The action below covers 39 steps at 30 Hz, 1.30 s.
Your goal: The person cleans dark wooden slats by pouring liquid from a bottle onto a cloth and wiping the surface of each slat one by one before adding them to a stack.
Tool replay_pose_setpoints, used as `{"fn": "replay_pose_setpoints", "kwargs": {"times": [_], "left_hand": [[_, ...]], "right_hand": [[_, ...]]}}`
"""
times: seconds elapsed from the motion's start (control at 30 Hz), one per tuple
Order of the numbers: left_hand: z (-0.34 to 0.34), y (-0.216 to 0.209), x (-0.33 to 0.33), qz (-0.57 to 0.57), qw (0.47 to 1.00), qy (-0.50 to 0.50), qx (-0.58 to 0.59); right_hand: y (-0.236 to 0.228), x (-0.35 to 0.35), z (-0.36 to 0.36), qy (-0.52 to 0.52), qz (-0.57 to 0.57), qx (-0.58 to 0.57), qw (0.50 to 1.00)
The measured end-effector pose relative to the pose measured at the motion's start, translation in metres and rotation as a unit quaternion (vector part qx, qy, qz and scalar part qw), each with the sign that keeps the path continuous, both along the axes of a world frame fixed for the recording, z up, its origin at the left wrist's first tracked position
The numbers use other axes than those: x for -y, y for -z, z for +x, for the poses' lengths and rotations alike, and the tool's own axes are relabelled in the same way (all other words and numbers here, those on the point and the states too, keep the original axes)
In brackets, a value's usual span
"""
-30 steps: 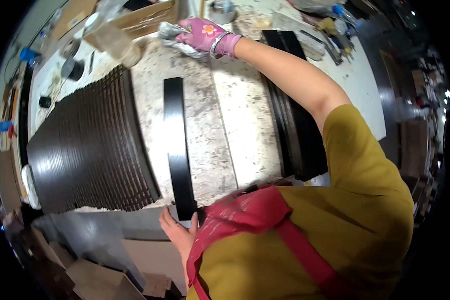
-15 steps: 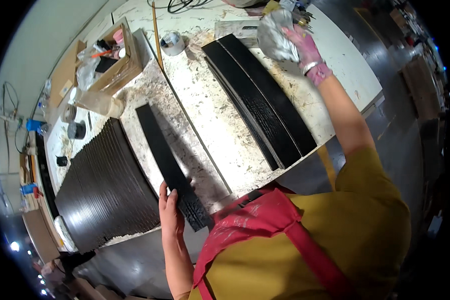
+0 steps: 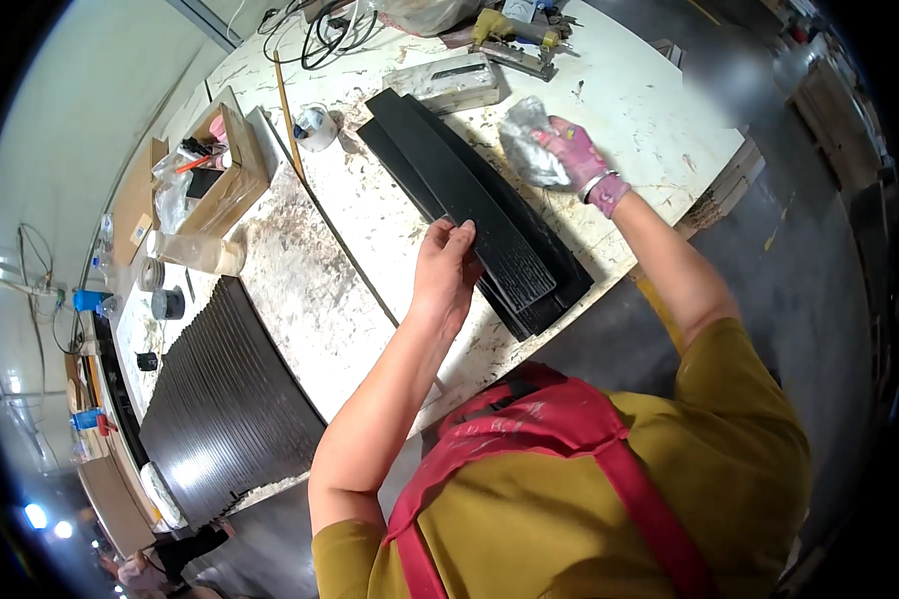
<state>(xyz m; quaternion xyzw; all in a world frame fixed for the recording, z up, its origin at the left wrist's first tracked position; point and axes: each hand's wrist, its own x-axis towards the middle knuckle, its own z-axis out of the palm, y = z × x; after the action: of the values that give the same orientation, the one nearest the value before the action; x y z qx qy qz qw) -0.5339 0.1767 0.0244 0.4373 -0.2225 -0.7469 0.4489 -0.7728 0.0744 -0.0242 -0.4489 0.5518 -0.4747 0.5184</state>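
Note:
My bare left hand is closed on the left edge of a long black slat, its thumb on top. The slat lies over or just above a pile of similar black slats; I cannot tell whether it touches them. My right hand, in a pink stained glove with a light band at the wrist, grips a crumpled grey-white wad, plastic or cloth. That hand is beside the far right part of the pile. At left, a broad row of dark slats lies side by side.
A cardboard box of small items, a cloudy plastic bottle and a white tape-like tub stand at the left. Farther back are a pale block, a yellow nail gun and black cables. The table's edge runs at right.
My left hand has carried the black slat from the left part of the table rightward onto or over the pile. My right hand, still gripping the wad, has come slightly nearer.

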Motion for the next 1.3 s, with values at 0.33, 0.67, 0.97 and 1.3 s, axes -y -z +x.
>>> {"fn": "replay_pose_setpoints", "kwargs": {"times": [0.33, 0.67, 0.97, 1.3], "left_hand": [[0.0, -0.027, 0.044, -0.034, 0.902, 0.302, 0.305], [0.009, 0.0, 0.113, -0.56, 0.459, 0.155, 0.672], [0.016, 0.043, 0.164, -0.568, 0.472, 0.191, 0.647], [0.012, 0.036, 0.155, -0.552, 0.488, 0.152, 0.659]], "right_hand": [[-0.008, 0.003, 0.018, -0.124, -0.107, -0.312, 0.936], [-0.024, -0.009, 0.003, -0.045, -0.069, -0.269, 0.959], [-0.07, -0.036, 0.077, -0.253, -0.114, -0.549, 0.788], [-0.141, -0.13, -0.055, -0.474, 0.037, -0.349, 0.808]]}}
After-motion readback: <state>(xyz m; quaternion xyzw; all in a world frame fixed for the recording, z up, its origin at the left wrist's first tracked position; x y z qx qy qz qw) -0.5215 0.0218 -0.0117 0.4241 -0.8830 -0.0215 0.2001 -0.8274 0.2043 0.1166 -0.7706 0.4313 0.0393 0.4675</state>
